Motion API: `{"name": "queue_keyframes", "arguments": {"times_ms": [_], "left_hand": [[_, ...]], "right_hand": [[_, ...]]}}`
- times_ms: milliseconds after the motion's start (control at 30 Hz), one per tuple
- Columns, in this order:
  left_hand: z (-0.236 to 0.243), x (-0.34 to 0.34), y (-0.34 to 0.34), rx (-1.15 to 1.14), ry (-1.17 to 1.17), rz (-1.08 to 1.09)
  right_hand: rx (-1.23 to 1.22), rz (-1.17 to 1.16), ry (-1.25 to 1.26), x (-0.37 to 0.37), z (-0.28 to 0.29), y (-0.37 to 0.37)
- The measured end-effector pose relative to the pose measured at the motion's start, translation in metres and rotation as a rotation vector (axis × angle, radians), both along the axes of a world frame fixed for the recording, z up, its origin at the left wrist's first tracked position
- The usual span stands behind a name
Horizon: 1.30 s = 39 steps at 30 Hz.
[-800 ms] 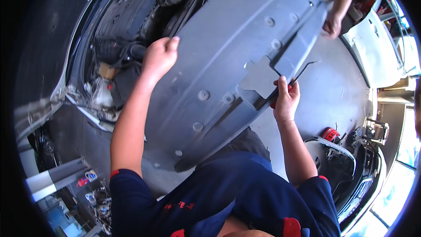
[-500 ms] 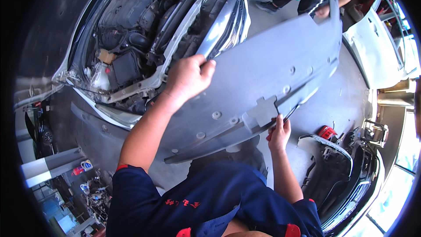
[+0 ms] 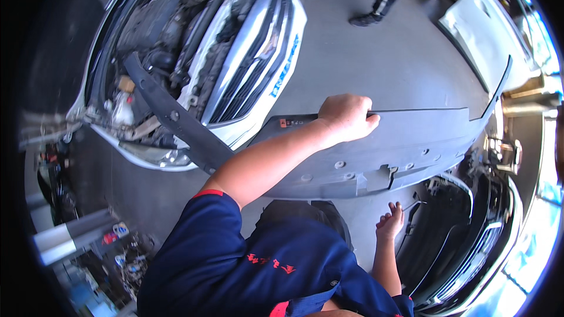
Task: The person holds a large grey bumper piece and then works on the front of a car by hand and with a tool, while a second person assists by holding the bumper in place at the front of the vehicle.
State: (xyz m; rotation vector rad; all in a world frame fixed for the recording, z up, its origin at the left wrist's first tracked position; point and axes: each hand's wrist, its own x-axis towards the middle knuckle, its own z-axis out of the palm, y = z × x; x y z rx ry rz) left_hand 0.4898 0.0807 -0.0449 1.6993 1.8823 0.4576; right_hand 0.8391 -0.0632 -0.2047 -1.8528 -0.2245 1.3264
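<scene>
My left hand (image 3: 346, 116) is shut on the top edge of a large dark grey plastic panel (image 3: 311, 158), with bolt holes and a cut-out in its lower half. A long narrow strip (image 3: 173, 114) with holes, apparently part of it, reaches up across the car's engine bay (image 3: 164, 23). Below the panel's right half, my right hand (image 3: 389, 223) has curled fingers, apparently around a thin black hooked tool (image 3: 415, 205); its handle is hidden.
The car's silver grille (image 3: 258, 64) faces the grey floor (image 3: 382, 64). Another person's legs and shoes (image 3: 367, 19) stand at the top. A white door (image 3: 487, 41) leans at upper right. Removed bumpers (image 3: 470, 240) lie at lower right, shelving with parts (image 3: 88, 258) at lower left.
The panel has tilted and swung down and right, uncovering the grille and floor. My left hand moved right with it; my right hand left its edge and dropped. The other person's hand is out of view.
</scene>
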Motion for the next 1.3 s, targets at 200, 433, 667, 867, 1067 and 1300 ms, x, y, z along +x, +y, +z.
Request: {"name": "queue_keyframes", "arguments": {"times_ms": [200,433,667,867,1067,1300], "left_hand": [[-0.012,0.075,0.078,0.003,0.011,-0.133],[-0.008,0.229,0.181,0.070,0.001,-0.316],[-0.059,0.290,0.294,0.165,0.077,-0.272],[-0.058,0.362,0.359,0.135,0.087,-0.306],[-0.081,0.456,0.485,0.233,0.060,-0.358],[-0.118,0.548,0.548,0.174,0.074,-0.482]], "right_hand": [[-0.019,0.025,-0.147,0.080,0.004,-0.073],[-0.215,-0.234,-0.129,0.140,-0.035,-0.146],[-0.364,0.044,-0.190,0.198,-0.078,-0.067],[-0.345,-0.201,-0.055,0.209,-0.004,-0.028],[-0.388,-0.373,-0.031,0.233,-0.011,0.040],[-0.461,-0.558,0.017,0.200,-0.018,0.059]]}}
